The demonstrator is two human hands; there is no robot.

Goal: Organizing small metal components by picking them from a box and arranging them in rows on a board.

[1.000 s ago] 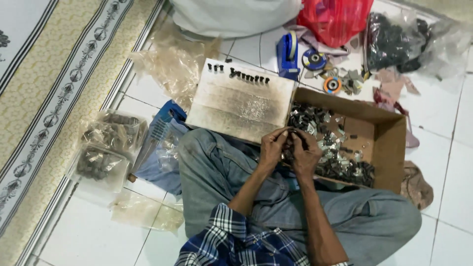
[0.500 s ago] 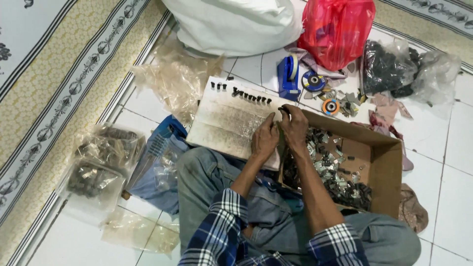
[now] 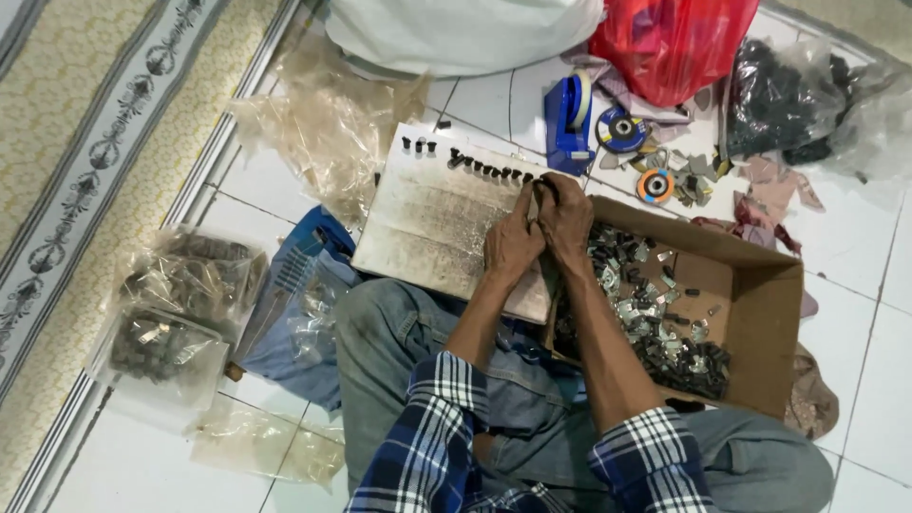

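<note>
My left hand [image 3: 511, 245] and my right hand [image 3: 568, 217] are pressed together at the far edge of a worn flat board [image 3: 427, 228] that rests on my lap. Their fingertips pinch a small part that is mostly hidden between them. They meet at the right end of a row of small dark parts [image 3: 484, 169] standing along the board's far edge. An open cardboard box [image 3: 765, 313] lies just right of my hands, holding several loose metal pieces [image 3: 655, 323].
A blue tape dispenser [image 3: 568, 123] and two flap discs [image 3: 622, 128] lie beyond the board. A red bag [image 3: 674, 38], a white sack [image 3: 456, 28] and a bag of dark parts [image 3: 779, 95] sit at the back. Clear bags of parts [image 3: 171, 313] lie left, beside a patterned rug [image 3: 76, 142].
Both hands, still together, have moved from above the box's near corner forward to the far edge of the board, at the end of the row of dark parts.
</note>
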